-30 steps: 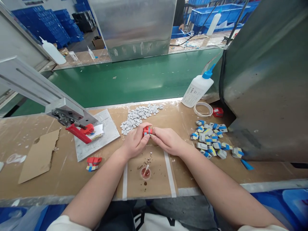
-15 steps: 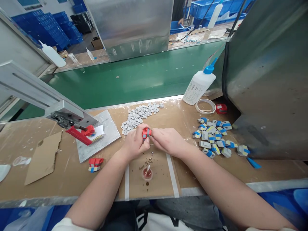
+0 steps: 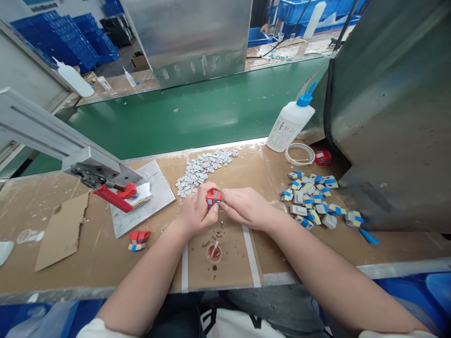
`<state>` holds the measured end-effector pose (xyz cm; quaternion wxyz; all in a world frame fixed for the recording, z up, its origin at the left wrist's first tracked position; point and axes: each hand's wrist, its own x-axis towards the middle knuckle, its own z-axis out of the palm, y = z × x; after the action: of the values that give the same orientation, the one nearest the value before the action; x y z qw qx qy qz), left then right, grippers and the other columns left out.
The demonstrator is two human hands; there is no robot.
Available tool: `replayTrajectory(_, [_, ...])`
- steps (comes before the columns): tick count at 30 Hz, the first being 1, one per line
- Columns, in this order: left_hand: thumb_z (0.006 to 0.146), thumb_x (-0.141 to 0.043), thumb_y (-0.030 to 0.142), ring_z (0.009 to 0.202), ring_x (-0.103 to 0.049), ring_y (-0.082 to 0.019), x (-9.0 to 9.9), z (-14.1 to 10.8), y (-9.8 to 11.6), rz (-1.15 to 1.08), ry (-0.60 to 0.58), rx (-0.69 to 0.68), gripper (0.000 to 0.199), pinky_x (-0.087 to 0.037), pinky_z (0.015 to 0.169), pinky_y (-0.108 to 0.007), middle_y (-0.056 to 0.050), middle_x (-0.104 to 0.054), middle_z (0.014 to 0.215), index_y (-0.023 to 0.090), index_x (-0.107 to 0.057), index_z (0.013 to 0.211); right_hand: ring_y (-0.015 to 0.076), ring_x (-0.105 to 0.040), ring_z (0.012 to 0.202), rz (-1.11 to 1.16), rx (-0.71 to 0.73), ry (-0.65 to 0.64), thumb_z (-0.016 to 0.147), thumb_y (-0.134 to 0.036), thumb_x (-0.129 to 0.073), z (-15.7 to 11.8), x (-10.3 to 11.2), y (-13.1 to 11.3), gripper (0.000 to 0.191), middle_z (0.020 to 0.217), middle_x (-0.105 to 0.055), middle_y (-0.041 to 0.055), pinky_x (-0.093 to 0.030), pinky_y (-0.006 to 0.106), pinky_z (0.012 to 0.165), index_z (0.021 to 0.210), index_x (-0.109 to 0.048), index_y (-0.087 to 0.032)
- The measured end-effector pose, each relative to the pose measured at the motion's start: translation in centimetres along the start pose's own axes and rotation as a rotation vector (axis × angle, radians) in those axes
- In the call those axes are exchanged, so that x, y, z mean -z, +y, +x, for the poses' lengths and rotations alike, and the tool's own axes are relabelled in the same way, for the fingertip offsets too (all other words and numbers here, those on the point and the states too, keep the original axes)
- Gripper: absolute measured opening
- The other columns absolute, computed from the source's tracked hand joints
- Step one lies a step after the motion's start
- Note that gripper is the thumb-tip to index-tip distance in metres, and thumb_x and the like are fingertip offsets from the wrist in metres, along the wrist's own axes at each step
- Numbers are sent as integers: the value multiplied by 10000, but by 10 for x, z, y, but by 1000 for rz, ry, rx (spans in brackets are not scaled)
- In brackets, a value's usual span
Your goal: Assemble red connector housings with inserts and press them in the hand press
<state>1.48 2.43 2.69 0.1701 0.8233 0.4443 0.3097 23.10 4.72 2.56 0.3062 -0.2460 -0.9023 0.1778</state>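
Between the thumb and fingers of my left hand is a small red toy vehicle with grey window patches. My right hand is closed in a pinch, its fingertips against the vehicle's right side. Whatever those fingertips hold is hidden. Below both hands, a small clear cup of reddish liquid has a white stick leaning in it. Beyond my left hand lies a pile of small grey pieces. Another red piece with blue and yellow parts rests left of my left forearm.
A lever clamp with a red handle stands over a grey plate at left. Grey pieces with blue and yellow tape lie at right, near a tape roll and a white bottle. A green belt runs behind.
The view shifts slightly. Both hands stay together at the red toy vehicle, which looks turned a little; nothing is let go.
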Motion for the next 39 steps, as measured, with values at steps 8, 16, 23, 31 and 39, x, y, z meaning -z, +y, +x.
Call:
replayTrajectory(8, [958,-454,442,741,-641,-208,3,0,-1,-19,17,-23,288,-471,688,-339,-47,-672,966,241,-482,1162,166,-602,733,-134,85,14,1080,-209,-418,-2,0,-2,180,814,-675,32,-348,294,636,952,-544,-218])
replayTrajectory(16, [958,-456,393,693,-621,-198,5,1,2,-23,5,-21,253,-451,657,-331,-28,-662,913,239,-474,1158,153,-585,694,-189,24,10,1050,-180,-440,-3,-3,-5,160,791,-674,21,-296,299,597,917,-518,-222])
replayTrajectory(23, [938,-493,429,723,-624,-213,3,0,-1,9,-1,64,287,-454,693,-348,-30,-651,903,244,-472,1157,150,-531,641,-39,-119,5,1060,-211,-428,-2,-9,-11,180,776,-627,7,-315,277,603,884,-461,-238])
replayTrajectory(31, [922,-458,375,767,-544,-204,6,5,8,-394,-165,359,304,-425,730,-351,-8,-590,902,232,-479,1189,154,-505,622,169,-232,-62,1112,-308,-360,4,4,-10,247,765,-587,1,-315,278,630,880,-419,-245])
replayTrajectory(39, [908,-497,294,777,-478,-183,-1,9,-1,-653,-256,569,318,-398,722,-317,14,-517,896,260,-469,1224,206,-593,722,194,-409,-198,1106,-373,-368,6,3,-7,193,845,-627,22,-331,289,674,971,-433,-251])
